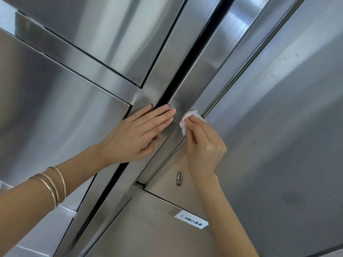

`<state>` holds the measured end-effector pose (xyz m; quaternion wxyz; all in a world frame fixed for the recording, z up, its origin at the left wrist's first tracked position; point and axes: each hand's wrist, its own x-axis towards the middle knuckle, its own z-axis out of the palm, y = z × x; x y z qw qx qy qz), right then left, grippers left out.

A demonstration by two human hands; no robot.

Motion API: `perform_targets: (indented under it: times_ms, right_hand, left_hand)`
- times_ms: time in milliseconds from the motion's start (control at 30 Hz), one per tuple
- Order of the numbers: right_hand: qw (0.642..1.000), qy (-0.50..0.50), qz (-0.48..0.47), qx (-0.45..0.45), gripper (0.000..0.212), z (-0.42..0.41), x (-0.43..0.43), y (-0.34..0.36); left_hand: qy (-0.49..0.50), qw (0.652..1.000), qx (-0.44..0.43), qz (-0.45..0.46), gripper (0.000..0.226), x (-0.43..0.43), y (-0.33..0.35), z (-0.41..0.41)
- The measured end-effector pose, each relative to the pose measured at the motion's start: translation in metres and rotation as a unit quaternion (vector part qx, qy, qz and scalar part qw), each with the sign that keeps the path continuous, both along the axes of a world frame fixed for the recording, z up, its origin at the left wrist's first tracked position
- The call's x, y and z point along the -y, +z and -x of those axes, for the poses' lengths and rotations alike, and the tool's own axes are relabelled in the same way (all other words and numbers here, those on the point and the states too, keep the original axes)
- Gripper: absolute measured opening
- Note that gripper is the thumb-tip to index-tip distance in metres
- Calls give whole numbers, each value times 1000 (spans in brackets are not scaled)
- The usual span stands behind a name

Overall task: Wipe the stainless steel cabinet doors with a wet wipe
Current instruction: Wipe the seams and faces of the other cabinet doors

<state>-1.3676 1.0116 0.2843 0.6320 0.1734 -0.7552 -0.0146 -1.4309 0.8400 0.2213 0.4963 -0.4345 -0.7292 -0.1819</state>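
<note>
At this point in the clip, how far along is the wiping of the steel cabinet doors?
Done: hard to say; only a hazy patch above the left hand hints at wiped metal. In hand: the right hand presses the wipe to the door edge while the left hand lies flat beside it. Left: the big right door shows dull smudges.
</note>
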Motion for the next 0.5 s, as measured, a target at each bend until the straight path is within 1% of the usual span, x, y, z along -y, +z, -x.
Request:
perform_targets:
  times_ms: [100,300,400,500]
  right_hand:
    - [999,27,-19,10,4,2,-6,-29]
    - [999,32,-31,31,13,1,-6,-92]
    - [999,21,-28,35,16,-4,-1,-113]
    - [999,-3,-26,33,17,-9,3,-109]
  left_hand:
    - [16,1000,3,-9,66,-4,-7,-1]
    - [27,999,5,-40,69,-13,-21,-4]
    - [33,999,6,-32,68,-11,-54,-7]
    - [50,999,-5,-10,67,-4,-90,-6]
